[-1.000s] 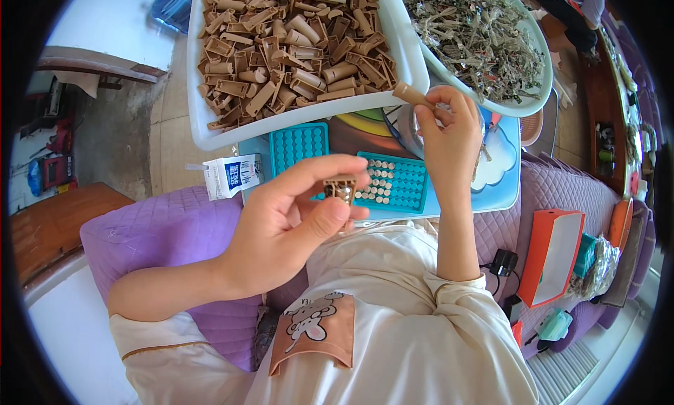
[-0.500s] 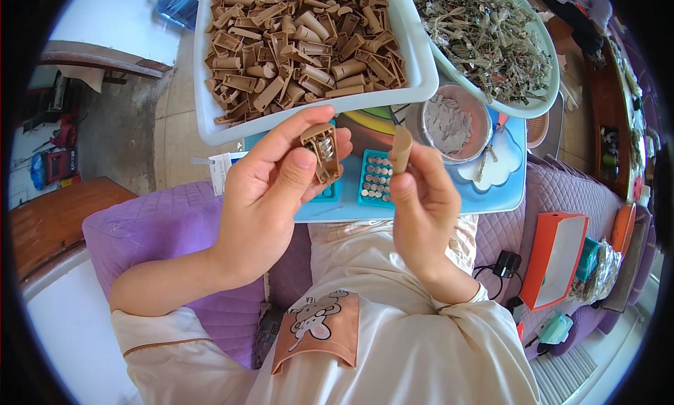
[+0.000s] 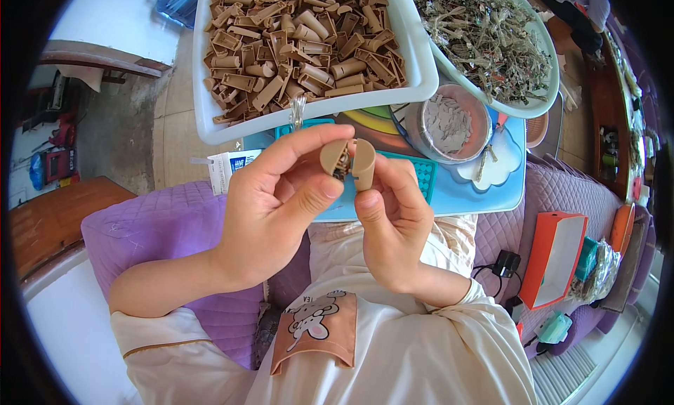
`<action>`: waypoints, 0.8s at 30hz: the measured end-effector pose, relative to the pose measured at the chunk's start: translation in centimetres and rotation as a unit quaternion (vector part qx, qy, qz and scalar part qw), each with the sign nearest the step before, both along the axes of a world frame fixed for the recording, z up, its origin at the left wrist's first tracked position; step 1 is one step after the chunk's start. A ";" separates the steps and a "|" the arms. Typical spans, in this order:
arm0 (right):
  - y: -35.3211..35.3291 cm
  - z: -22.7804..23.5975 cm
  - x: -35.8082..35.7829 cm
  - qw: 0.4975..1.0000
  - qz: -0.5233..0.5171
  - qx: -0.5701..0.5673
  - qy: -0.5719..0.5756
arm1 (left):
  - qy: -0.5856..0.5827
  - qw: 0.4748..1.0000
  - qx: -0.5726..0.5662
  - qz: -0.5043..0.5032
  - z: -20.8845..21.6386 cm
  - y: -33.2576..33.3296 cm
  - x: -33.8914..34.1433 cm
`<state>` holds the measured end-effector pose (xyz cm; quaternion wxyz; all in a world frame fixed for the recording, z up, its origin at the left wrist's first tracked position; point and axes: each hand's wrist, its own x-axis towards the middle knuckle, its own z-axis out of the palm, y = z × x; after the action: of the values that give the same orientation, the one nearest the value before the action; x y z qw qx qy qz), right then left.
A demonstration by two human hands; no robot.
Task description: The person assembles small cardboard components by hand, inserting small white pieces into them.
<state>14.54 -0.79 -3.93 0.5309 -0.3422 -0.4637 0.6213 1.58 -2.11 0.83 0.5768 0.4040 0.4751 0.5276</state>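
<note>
My left hand grips a tan plastic half-shell with a rounded end and metallic parts inside. Pinched in my right hand is a matching tan cover half, held against or very close to the first, with a narrow gap at the top. Whether they touch lower down I cannot tell. A looped bundle of clear, shiny strands sticks up behind my left fingers. Beneath my right hand, a teal compartment tray is partly covered.
A white bin heaped with tan shell pieces stands beyond my hands. Right of it are a basin of tangled clear strands and a tub of grey-white flat pieces. Scissors, a white-and-blue packet and an orange-red box lie around.
My right hand has moved left, bringing the cover half up to the left half-shell. The left piece has turned, so its rounded end shows and its inside is mostly hidden.
</note>
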 end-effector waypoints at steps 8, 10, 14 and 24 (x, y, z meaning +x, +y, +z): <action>-0.1 -0.5 -0.7 0.994 -0.046 0.082 -0.059 | 0.016 1.000 0.004 0.003 0.1 -0.2 0.2; 0.2 -0.4 -0.7 0.992 -0.046 0.090 -0.076 | 0.031 1.000 0.004 -0.002 0.1 -0.2 0.2; 0.4 -0.4 -0.6 0.989 -0.049 0.091 -0.110 | 0.028 0.999 0.036 -0.003 -0.1 -0.3 0.6; 0.4 -0.4 -1.1 0.965 0.070 0.197 -0.159 | 0.371 0.907 0.196 -0.047 -0.8 0.0 -0.1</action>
<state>13.41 -0.36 -4.30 0.4625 -0.2920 -0.6784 0.4906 1.45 -2.16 0.07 0.2923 0.6971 0.5221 0.3949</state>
